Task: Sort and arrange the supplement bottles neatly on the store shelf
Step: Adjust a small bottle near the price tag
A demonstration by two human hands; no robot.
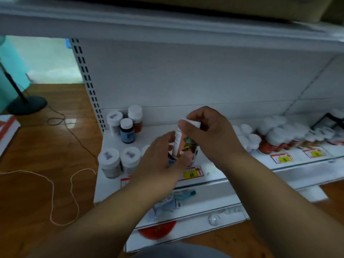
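Observation:
Both hands hold one white-capped supplement bottle [185, 144] with an orange and green label, upright above the front of the white shelf [214, 168]. My right hand [208, 133] grips its cap from above. My left hand [163, 155] wraps its lower body, hiding what stands behind. At the shelf's left stand two white-lidded jars [119, 162] in front, and behind them a dark blue-label bottle [127, 130] beside two white-capped bottles [135, 117]. A crowded cluster of white-capped, red-label bottles [275, 135] fills the right side.
Yellow and red price tags [191, 174] line the shelf's front edge. Lower shelves hold packets [173, 202] and a red round item [158, 230]. On the wooden floor at left lie a white cord [52, 192] and a fan base [28, 105].

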